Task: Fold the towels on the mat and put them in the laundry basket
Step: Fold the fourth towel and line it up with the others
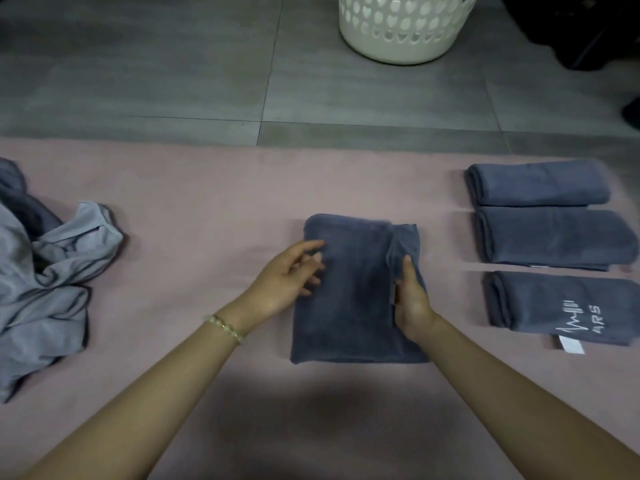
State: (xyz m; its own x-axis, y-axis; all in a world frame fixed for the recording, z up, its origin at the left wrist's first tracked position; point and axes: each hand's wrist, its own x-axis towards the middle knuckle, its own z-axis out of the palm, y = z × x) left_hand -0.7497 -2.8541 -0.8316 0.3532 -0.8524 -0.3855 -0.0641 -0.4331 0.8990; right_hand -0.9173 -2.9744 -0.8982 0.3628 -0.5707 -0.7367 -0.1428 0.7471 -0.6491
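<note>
A dark blue towel (353, 292), partly folded into a rectangle, lies in the middle of the pink mat (207, 188). My left hand (287, 275) rests open at its left edge, fingers spread and touching the cloth. My right hand (410, 299) pinches the right-hand flap of the same towel, thumb on top. Three folded dark blue towels lie in a column at the right: the far one (536, 183), the middle one (554, 239), and the near one (568, 306) with white lettering and a white tag. The white perforated laundry basket (405, 29) stands on the floor beyond the mat.
A heap of unfolded light grey-blue and dark towels (45, 278) lies at the mat's left end. Grey floor tiles (173, 71) stretch between mat and basket. A dark object (595, 32) sits at the top right corner.
</note>
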